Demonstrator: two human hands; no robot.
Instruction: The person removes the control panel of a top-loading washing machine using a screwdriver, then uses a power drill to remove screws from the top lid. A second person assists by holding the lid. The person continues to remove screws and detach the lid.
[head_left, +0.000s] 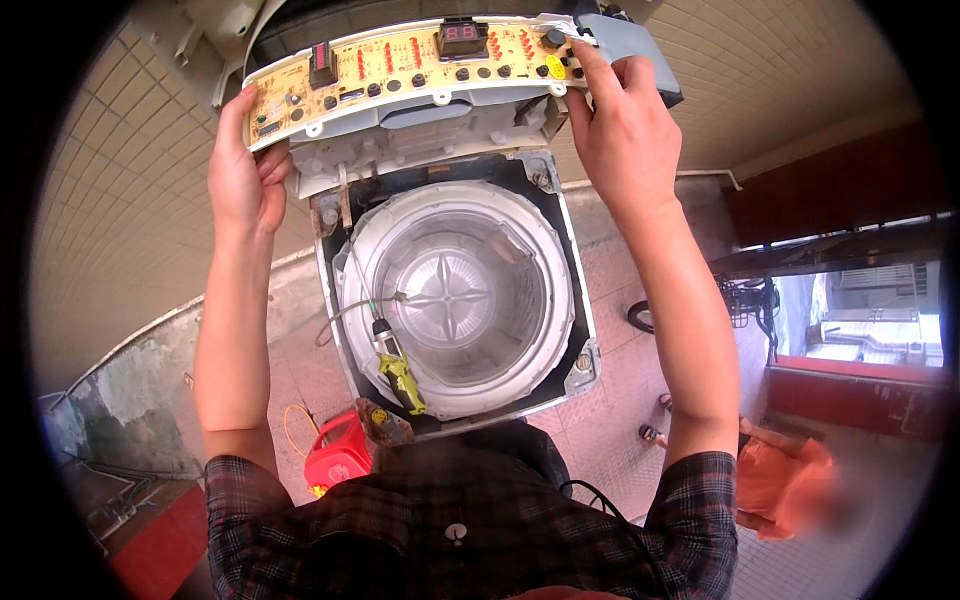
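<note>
A long yellowish circuit board (pixel 400 70) in a white frame is held up beyond the open washing machine. It carries two small display blocks, rows of red parts and black buttons. My left hand (pixel 245 175) grips the board's left end, thumb on top and fingers curled underneath. At the right end, my right hand (pixel 628 125) holds the frame between forefinger and thumb, the forefinger touching near the corner by a round black part. Below lies the washing machine's tub (pixel 450 295), round and pale grey. A yellow-green and black hand tool (pixel 400 380) rests on its near-left rim.
Loose wires (pixel 350 310) run along the tub's left side. A red plastic container (pixel 337 450) stands on the tiled floor left of the machine. To the right are a person in orange (pixel 785 480) and a bicycle (pixel 740 300). A tiled wall (pixel 100 200) rises at left.
</note>
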